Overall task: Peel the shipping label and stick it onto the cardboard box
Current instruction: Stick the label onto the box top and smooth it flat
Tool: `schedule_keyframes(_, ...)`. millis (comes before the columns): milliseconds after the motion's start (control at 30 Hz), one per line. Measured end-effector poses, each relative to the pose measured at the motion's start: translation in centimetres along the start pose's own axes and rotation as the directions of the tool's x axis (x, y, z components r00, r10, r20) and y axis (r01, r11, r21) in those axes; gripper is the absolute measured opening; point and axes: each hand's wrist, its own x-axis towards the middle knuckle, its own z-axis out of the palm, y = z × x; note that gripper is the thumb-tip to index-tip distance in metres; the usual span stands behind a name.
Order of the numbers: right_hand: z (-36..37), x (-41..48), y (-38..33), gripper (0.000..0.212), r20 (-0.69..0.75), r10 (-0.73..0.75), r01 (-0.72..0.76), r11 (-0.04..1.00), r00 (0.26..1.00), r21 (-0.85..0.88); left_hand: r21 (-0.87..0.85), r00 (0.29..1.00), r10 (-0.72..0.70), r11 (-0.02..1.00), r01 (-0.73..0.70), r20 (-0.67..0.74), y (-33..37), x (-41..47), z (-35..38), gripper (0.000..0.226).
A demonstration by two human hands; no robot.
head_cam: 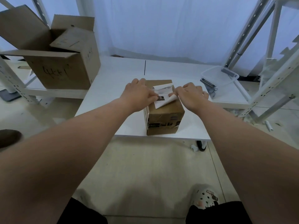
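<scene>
A small brown cardboard box [164, 118] with dark tape around it stands near the front edge of the white table [123, 75]. On its top lies a white shipping label [162, 97] with black print, its far and right corners curled up. My left hand [137, 94] presses down on the label's left side with its fingertips. My right hand [191, 96] pinches the curled right edge of the label between thumb and fingers. Part of the label is hidden under both hands.
A large open cardboard box [61, 62] stands on a white shelf at the left. A clear plastic bin [221, 78] and dark metal clips [209, 88] lie on a low shelf at the right. White metal racks [252, 38] flank the table. Curtains hang behind.
</scene>
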Motion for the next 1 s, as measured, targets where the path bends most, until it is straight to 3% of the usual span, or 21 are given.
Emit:
schedule_keyframes(133, -0.2, 0.0, 0.0, 0.048, 0.003, -0.032, 0.032, 0.999, 0.999, -0.035, -0.007, 0.998, 0.028, 1.0, -0.028, -0.055, 0.4, 0.0, -0.1, 0.032)
schedule_keyframes(233, 0.2, -0.4, -0.7, 0.049, 0.072, -0.112, 0.114, 0.993, 0.991, -0.015, -0.001, 0.998, 0.07, 0.998, -0.07, 0.004, 1.4, 0.0, 0.4, 0.034)
schedule_keyframes(333, 0.2, -0.1, -0.2, 0.05, 0.063, -0.077, 0.078, 0.997, 0.995, -0.001, -0.072, 1.0, 0.023, 0.997, -0.021, 0.018, 0.6, -0.2, 0.1, 0.032)
schedule_keyframes(433, -0.2, 0.1, 0.8, 0.048, 0.139, -0.018, -0.01, 0.979, 0.99, 0.203, -0.182, 0.999, -0.02, 0.983, 0.026, 0.035, 0.0, -0.6, -0.2, 0.031)
schedule_keyframes(567, -0.7, -0.7, 0.9, 0.039, 0.303, 0.012, -0.155, 0.877, 0.953, 0.455, -0.352, 0.995, -0.072, 0.932, 0.09, 0.066, 0.2, -1.1, 0.3, 0.031)
schedule_keyframes(700, -1.0, -1.0, 0.7, 0.039, 0.337, 0.019, -0.181, 0.871, 0.941, 0.457, -0.449, 0.994, -0.095, 0.887, 0.107, 0.048, -0.2, -0.5, 0.5, 0.029)
schedule_keyframes(867, -0.9, -1.0, 0.9, 0.042, 0.379, 0.031, -0.201, 0.886, 0.925, 0.418, -0.406, 0.986, 0.013, 0.912, 0.056, 0.164, -0.7, -0.3, 0.9, 0.039)
schedule_keyframes(1000, -0.6, -0.9, 0.9, 0.041, 0.358, 0.026, -0.16, 0.922, 0.934, 0.352, -0.32, 0.989, 0.082, 0.947, -0.038, 0.125, -1.3, -1.1, 0.4, 0.045)
